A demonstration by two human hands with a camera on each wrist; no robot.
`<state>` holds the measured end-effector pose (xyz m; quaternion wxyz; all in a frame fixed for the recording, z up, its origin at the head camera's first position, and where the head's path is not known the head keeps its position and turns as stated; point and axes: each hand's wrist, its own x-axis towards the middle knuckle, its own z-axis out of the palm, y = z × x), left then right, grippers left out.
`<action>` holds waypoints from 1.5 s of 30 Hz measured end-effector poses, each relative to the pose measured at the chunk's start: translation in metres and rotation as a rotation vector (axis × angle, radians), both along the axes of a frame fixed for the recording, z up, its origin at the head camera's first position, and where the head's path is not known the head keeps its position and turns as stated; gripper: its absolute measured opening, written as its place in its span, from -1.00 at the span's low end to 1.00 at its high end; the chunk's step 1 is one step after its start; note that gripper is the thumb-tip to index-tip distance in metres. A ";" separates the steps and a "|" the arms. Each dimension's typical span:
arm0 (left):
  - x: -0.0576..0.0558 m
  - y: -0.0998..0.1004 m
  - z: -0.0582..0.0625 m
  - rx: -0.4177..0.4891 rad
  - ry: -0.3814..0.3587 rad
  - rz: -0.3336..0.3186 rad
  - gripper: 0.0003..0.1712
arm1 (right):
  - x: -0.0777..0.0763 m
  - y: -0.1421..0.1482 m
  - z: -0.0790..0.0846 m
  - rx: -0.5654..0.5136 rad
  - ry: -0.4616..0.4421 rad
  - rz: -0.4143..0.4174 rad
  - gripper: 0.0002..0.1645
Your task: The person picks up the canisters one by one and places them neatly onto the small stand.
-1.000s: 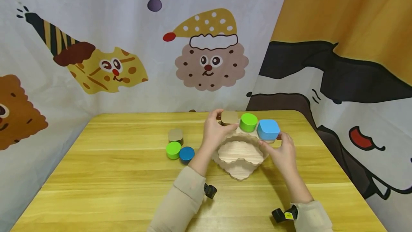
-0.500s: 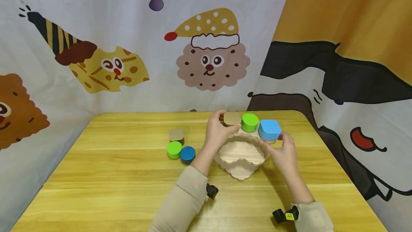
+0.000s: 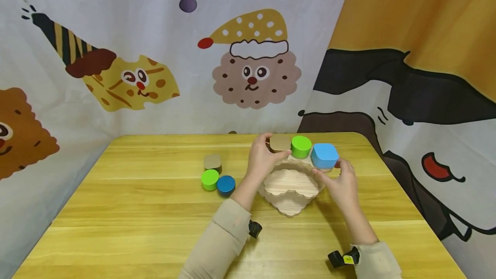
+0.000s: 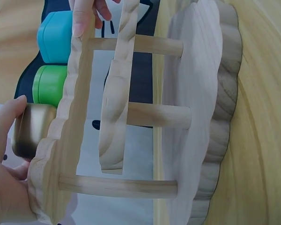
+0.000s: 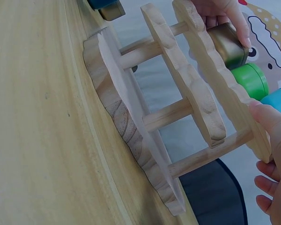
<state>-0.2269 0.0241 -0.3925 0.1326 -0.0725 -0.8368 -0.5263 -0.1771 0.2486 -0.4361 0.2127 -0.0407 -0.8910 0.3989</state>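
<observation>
A tiered wooden stand [image 3: 290,184] with scalloped edges and dowel posts stands on the table. Along its top shelf [image 5: 215,61] are a gold rounded-square tin [image 3: 280,143], a green round tin [image 3: 301,147] and a light blue rounded-square tin [image 3: 324,156]. My left hand [image 3: 262,156] holds the gold tin at the shelf's left end, thumb in front and a finger behind. With my right hand [image 3: 342,182] I grip the shelf's right end beside the blue tin. The right thumb [image 5: 264,115] lies on the shelf's front edge, fingers curled behind it.
To the left of the stand, another gold tin [image 3: 212,163], a green tin [image 3: 210,180] and a dark blue tin [image 3: 226,186] sit close together on the wooden table [image 3: 128,210]. A printed curtain [image 3: 155,20] hangs behind the table's far edge.
My left hand and the gold tin have shifted slightly right, toward the green tin. My right hand keeps its hold on the shelf's end.
</observation>
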 end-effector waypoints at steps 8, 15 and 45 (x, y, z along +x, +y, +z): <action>0.002 -0.001 0.001 -0.012 -0.023 -0.005 -0.09 | 0.000 0.001 -0.001 0.001 0.003 -0.002 -0.12; 0.008 -0.007 0.006 0.076 -0.029 -0.021 -0.01 | 0.000 0.001 -0.002 0.004 0.008 0.001 -0.11; 0.053 -0.091 0.021 0.204 0.085 -0.051 -0.21 | 0.001 0.000 0.001 -0.012 -0.013 0.000 -0.10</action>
